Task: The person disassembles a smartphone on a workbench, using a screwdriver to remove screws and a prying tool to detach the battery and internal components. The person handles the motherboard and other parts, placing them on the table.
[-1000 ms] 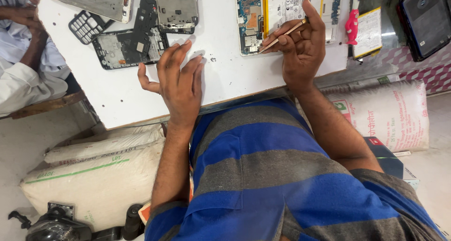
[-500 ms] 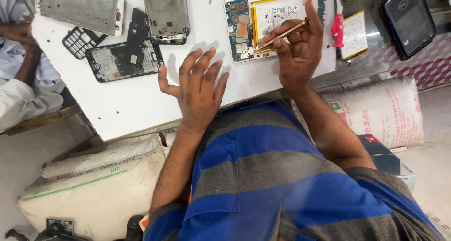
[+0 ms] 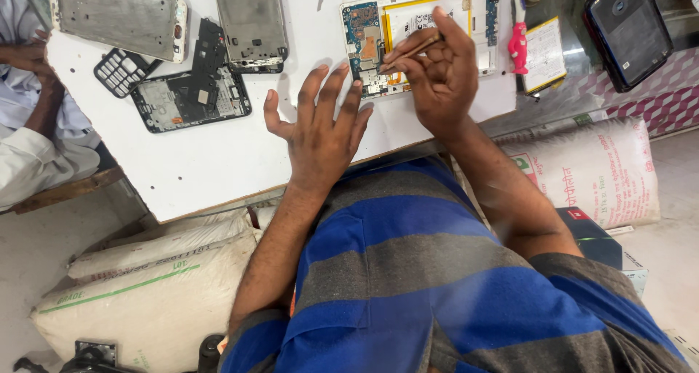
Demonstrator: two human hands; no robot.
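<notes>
An opened tablet with a blue circuit board and a yellow-framed battery lies at the far side of the white table. My right hand rests over its near edge and grips a thin brown stick tool, whose tip points at the circuit board. My left hand hovers flat over the table just left of the tablet, fingers spread, holding nothing.
Two grey phone frames, a dismantled black phone body and a small keypad grid lie at the left. A pink figure, a yellow-edged booklet and a black tablet sit right. Another person's arm is at far left. Sacks lie below.
My left hand has slid right across the table from beside the dismantled phone to the tablet's left edge, fingers spreading. My right hand keeps the stick on the tablet.
</notes>
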